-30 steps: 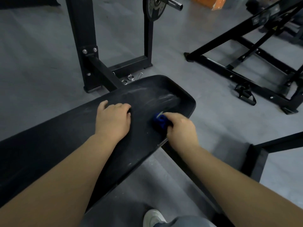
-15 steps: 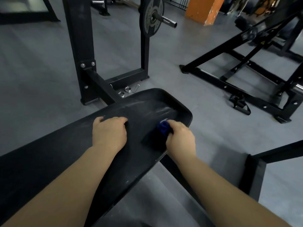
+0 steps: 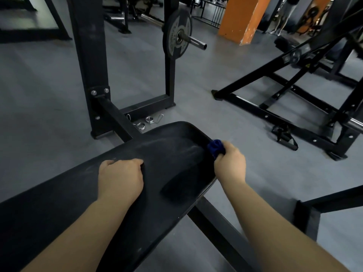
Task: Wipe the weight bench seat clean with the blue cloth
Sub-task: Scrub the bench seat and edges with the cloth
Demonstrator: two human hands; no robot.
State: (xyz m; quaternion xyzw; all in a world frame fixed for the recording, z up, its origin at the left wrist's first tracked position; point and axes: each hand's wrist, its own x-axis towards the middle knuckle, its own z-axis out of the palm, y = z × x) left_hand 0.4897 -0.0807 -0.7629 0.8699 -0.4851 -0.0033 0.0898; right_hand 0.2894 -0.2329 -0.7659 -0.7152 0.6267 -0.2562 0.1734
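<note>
The black padded bench seat (image 3: 172, 146) runs from lower left to its rounded end at centre, with pale dusty streaks on top. My right hand (image 3: 229, 163) grips the bunched blue cloth (image 3: 215, 147) at the seat's right edge, near the rounded end. My left hand (image 3: 119, 178) rests on the middle of the seat with its fingers curled under, holding nothing.
The black rack upright (image 3: 88, 61) and crossbar stand behind the seat, with a weight plate (image 3: 177, 34) on a bar. Spring collars (image 3: 149, 119) lie on the grey floor. Another black frame (image 3: 284, 107) stands at right, an orange pillar (image 3: 241, 18) behind.
My right hand has slid the blue cloth rightward across the seat to its right edge. My left hand has stayed in place. The view has tilted up.
</note>
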